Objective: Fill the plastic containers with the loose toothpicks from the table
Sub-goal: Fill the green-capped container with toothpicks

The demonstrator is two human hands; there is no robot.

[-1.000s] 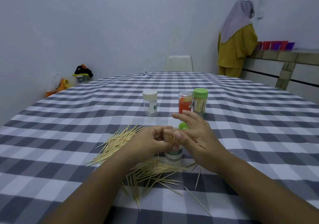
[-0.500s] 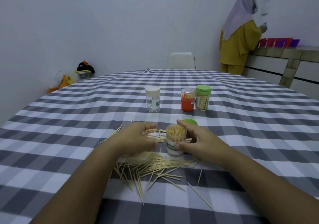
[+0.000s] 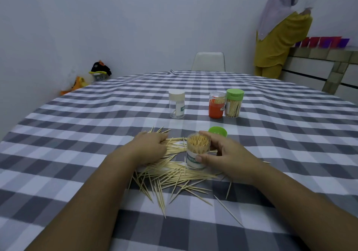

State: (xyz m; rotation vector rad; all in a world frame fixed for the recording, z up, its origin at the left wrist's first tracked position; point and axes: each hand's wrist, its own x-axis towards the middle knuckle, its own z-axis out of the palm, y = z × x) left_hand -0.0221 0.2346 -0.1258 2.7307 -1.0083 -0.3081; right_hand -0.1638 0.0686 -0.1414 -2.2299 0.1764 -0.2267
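An open clear plastic container (image 3: 198, 152), cylindrical and upright, stands packed with toothpicks set on end, their tips level with its rim; a white label with green lettering wraps its lower wall. The right hand (image 3: 225, 155) holds it, thumb on the near wall and fingers curled round the far side. To the left of and nearer than those fingers lie the loose toothpicks (image 3: 174, 175): thin, pale wooden slivers, pointed, scattered flat with long axes running in many directions. The left hand (image 3: 150, 147) rests on the pile's far part, fingers bent down onto the sticks. Just beyond the right fingers sits a green lid (image 3: 218, 131). Farther off stand a white-capped container (image 3: 176, 103), an orange container (image 3: 217, 105) and a green-capped container (image 3: 234, 103), all on a grey-and-white checked tablecloth (image 3: 77, 134).
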